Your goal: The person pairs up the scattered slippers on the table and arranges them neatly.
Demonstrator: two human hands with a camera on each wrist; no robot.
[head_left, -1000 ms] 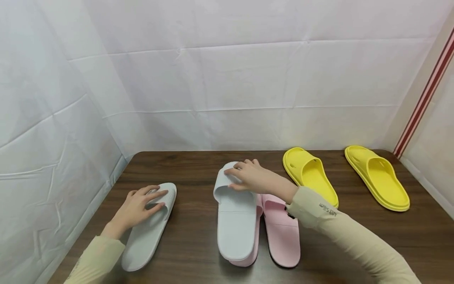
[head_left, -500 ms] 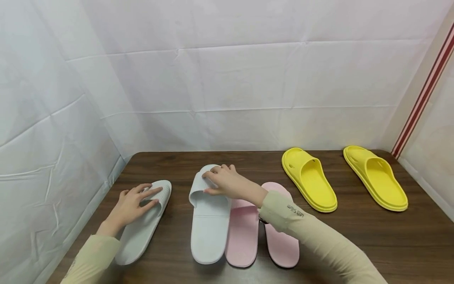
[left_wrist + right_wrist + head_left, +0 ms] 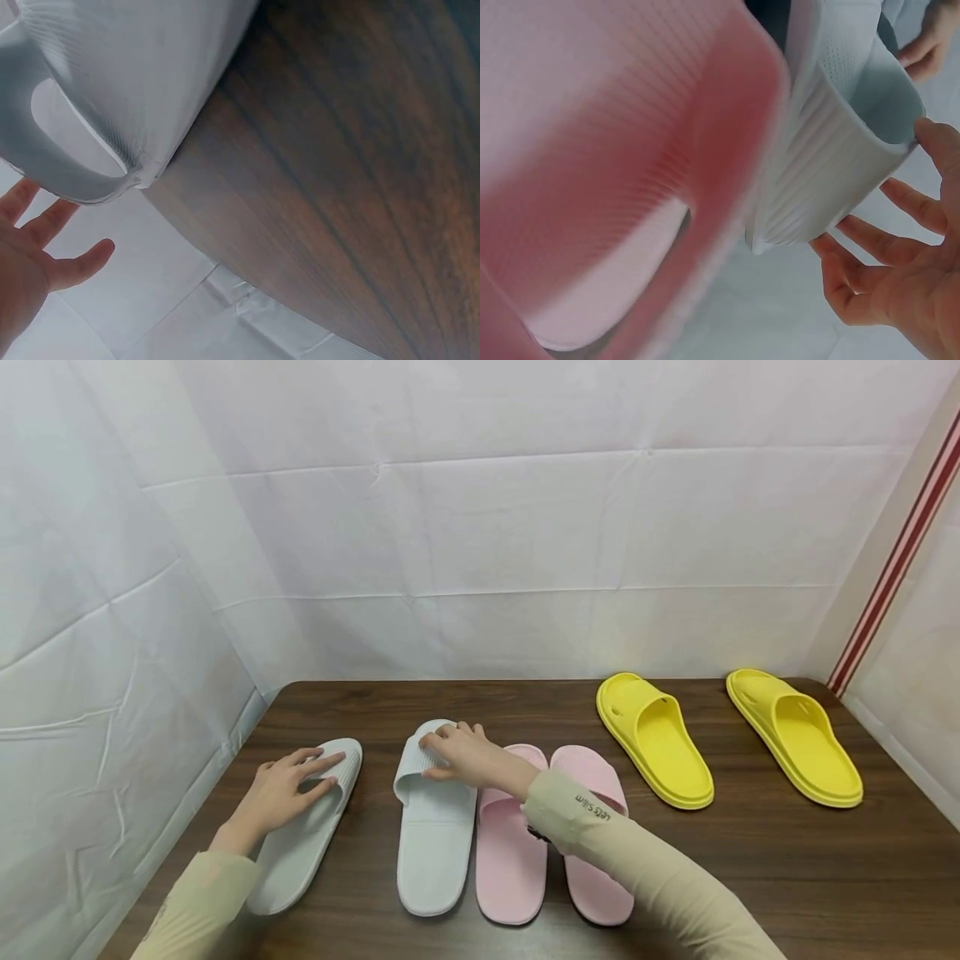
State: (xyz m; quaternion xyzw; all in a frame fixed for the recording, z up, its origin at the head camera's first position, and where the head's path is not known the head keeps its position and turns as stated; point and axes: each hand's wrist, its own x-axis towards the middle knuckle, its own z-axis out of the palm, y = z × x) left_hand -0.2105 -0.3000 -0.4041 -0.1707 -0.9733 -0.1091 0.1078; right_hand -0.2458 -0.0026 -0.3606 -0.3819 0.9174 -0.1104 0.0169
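My left hand [image 3: 281, 795] rests on the strap of a pale grey-white slide slipper [image 3: 288, 868] at the left of the table. In the left wrist view its fingers [image 3: 49, 225] meet the strap edge and one digit stands clear of it. My right hand [image 3: 474, 758] holds the ribbed strap of the matching white slipper [image 3: 433, 860], which lies flat, toe away from me. The right wrist view shows a thumb at the strap's rear edge and fingertips [image 3: 862, 232] along the strap. Close to its right side lies a pink slipper [image 3: 512, 868], partly behind my forearm.
A second pink slipper [image 3: 600, 893] lies beside the first, partly covered by my right sleeve [image 3: 592, 827]. Two yellow slippers [image 3: 663, 752] [image 3: 806, 747] sit at the table's back right. White cloth [image 3: 465, 527] hangs behind the dark wooden table [image 3: 750, 877].
My right hand has carried the white slipper leftward from over the pink one and lowered it onto the table beside it. My left hand has stayed on its slipper, nearly still.
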